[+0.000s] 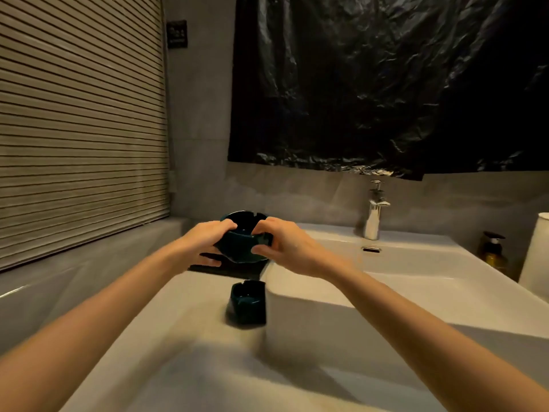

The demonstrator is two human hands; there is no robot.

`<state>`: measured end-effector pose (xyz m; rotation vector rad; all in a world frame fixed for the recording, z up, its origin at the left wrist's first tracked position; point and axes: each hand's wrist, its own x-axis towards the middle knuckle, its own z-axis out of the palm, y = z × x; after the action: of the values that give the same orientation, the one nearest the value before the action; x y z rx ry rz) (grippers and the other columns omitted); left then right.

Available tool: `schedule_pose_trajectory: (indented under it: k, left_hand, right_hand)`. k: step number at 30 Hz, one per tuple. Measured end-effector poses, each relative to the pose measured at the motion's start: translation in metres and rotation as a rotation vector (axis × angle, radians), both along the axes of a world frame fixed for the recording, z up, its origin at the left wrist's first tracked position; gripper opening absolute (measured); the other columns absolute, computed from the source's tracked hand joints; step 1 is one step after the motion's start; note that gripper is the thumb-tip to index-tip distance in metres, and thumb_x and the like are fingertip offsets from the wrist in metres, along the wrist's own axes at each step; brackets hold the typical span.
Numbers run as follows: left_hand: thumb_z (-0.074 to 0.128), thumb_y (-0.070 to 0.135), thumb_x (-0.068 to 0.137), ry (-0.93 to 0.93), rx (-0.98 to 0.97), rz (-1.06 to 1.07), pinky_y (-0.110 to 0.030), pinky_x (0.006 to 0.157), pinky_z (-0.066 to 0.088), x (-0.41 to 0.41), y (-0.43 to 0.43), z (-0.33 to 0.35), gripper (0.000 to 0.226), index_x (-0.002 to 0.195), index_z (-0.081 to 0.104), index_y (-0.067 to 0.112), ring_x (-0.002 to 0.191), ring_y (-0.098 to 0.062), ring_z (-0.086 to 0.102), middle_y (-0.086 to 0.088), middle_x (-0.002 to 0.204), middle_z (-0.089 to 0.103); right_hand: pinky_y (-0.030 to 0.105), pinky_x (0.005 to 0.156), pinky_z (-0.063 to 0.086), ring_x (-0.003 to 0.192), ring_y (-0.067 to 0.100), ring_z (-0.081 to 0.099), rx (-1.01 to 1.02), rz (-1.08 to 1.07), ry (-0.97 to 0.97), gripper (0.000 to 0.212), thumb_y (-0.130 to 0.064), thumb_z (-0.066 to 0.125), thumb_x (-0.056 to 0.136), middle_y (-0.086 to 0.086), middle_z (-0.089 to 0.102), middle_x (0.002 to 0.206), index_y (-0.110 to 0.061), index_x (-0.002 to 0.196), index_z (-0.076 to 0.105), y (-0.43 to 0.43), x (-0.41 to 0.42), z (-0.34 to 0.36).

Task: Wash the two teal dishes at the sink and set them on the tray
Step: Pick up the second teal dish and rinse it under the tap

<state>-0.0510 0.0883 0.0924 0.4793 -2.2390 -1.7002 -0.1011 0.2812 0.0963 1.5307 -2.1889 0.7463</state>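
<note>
Both hands' grip (205, 242) (285, 248) pinching teal dish (240, 248); dark tray (228, 270) beneath mostly hidden.

Both bare forearms reach forward, the left hand (205, 243) and right hand (285, 248) facing each other, fingers curled closed.

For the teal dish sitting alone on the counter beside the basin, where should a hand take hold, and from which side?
Grip the lone teal dish across its two opposite outer walls, coming from above. It sits upright, open side up, on the counter, close against the basin wall on its right, so a sideways reach there looks cramped. The squarish walls give flat faces for thumb and fingers; its notched rim seems less secure.
</note>
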Motion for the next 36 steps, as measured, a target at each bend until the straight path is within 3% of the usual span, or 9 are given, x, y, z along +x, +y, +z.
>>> schedule_pose_trajectory:
  k: [3, 8, 12, 16, 21, 25, 28, 32, 36]
  left_hand:
    - [0.074, 0.026, 0.075, 0.128, -0.006, 0.074, -0.043, 0.076, 0.054, 0.027, -0.039, -0.023, 0.006, 0.079, 0.071, 0.025, 0.082, -0.027, 0.063, -0.011, 0.088, 0.068]
    - [0.069, 0.002, 0.080, 0.169, -0.123, 0.193, -0.040, 0.077, 0.054, 0.069, -0.066, -0.062, 0.017, 0.091, 0.072, 0.015, 0.082, -0.023, 0.065, -0.009, 0.087, 0.071]
    - [0.065, 0.004, 0.081, 0.088, -0.211, 0.223, -0.033, 0.070, 0.054, 0.086, -0.083, -0.100, 0.026, 0.102, 0.071, 0.018, 0.084, -0.018, 0.065, -0.002, 0.088, 0.071]
    - [0.062, 0.005, 0.082, 0.028, -0.234, 0.210, -0.035, 0.074, 0.053, 0.092, -0.100, -0.132, 0.030, 0.107, 0.071, 0.018, 0.089, -0.019, 0.065, -0.001, 0.093, 0.072]
    - [0.062, 0.007, 0.081, 0.002, -0.282, 0.207, -0.036, 0.085, 0.054, 0.093, -0.108, -0.155, 0.031, 0.108, 0.072, 0.015, 0.095, -0.018, 0.066, -0.003, 0.100, 0.073]
    - [0.058, 0.003, 0.084, -0.001, -0.283, 0.213, -0.023, 0.065, 0.048, 0.091, -0.111, -0.164, 0.029, 0.106, 0.072, 0.016, 0.078, -0.013, 0.064, 0.000, 0.091, 0.071]
    - [0.057, 0.003, 0.084, 0.005, -0.296, 0.200, -0.020, 0.062, 0.046, 0.090, -0.114, -0.169, 0.029, 0.106, 0.072, 0.015, 0.070, -0.007, 0.060, 0.000, 0.090, 0.072]
    - [0.059, 0.006, 0.084, 0.008, -0.310, 0.202, -0.023, 0.069, 0.049, 0.088, -0.118, -0.173, 0.029, 0.109, 0.072, 0.017, 0.091, -0.018, 0.067, 0.001, 0.095, 0.072]
    - [0.061, 0.006, 0.083, 0.005, -0.394, 0.211, -0.031, 0.079, 0.055, 0.088, -0.117, -0.170, 0.030, 0.107, 0.072, 0.020, 0.086, -0.011, 0.066, 0.004, 0.100, 0.072]
  right_hand:
    - [0.036, 0.083, 0.048, 0.096, 0.022, 0.056, 0.048, 0.046, -0.028, 0.025, -0.019, 0.063, 0.090, 0.008, 0.059, 0.114, -0.011, 0.113, 0.059, -0.034, 0.016, -0.019]
    - [0.033, 0.080, 0.043, 0.100, 0.027, 0.056, 0.097, 0.079, -0.047, 0.027, -0.021, 0.063, 0.089, 0.011, 0.058, 0.113, -0.009, 0.113, 0.058, -0.077, 0.039, -0.066]
    - [0.027, 0.074, 0.035, 0.099, 0.029, 0.055, 0.140, 0.103, -0.069, 0.024, -0.020, 0.061, 0.091, 0.012, 0.057, 0.113, -0.008, 0.111, 0.058, -0.096, 0.051, -0.100]
    - [0.033, 0.083, 0.042, 0.102, 0.027, 0.054, 0.199, 0.100, -0.109, 0.025, -0.020, 0.058, 0.093, 0.011, 0.055, 0.116, -0.010, 0.115, 0.056, -0.107, 0.059, -0.124]
    - [0.032, 0.083, 0.043, 0.099, 0.027, 0.054, 0.210, 0.110, -0.133, 0.022, -0.019, 0.056, 0.093, 0.009, 0.054, 0.116, -0.011, 0.113, 0.055, -0.113, 0.066, -0.147]
    - [0.035, 0.083, 0.047, 0.098, 0.027, 0.055, 0.209, 0.113, -0.144, 0.022, -0.019, 0.055, 0.093, 0.009, 0.054, 0.116, -0.011, 0.114, 0.054, -0.115, 0.068, -0.154]
    - [0.033, 0.084, 0.045, 0.100, 0.027, 0.055, 0.205, 0.103, -0.156, 0.024, -0.019, 0.055, 0.094, 0.009, 0.054, 0.118, -0.011, 0.117, 0.054, -0.117, 0.070, -0.156]
    - [0.033, 0.085, 0.047, 0.100, 0.026, 0.056, 0.198, 0.101, -0.175, 0.024, -0.020, 0.056, 0.094, 0.008, 0.054, 0.118, -0.013, 0.117, 0.055, -0.119, 0.069, -0.160]
    - [0.030, 0.088, 0.047, 0.102, 0.024, 0.056, 0.218, 0.099, -0.222, 0.028, -0.022, 0.055, 0.095, 0.007, 0.054, 0.121, -0.014, 0.121, 0.058, -0.119, 0.067, -0.157]
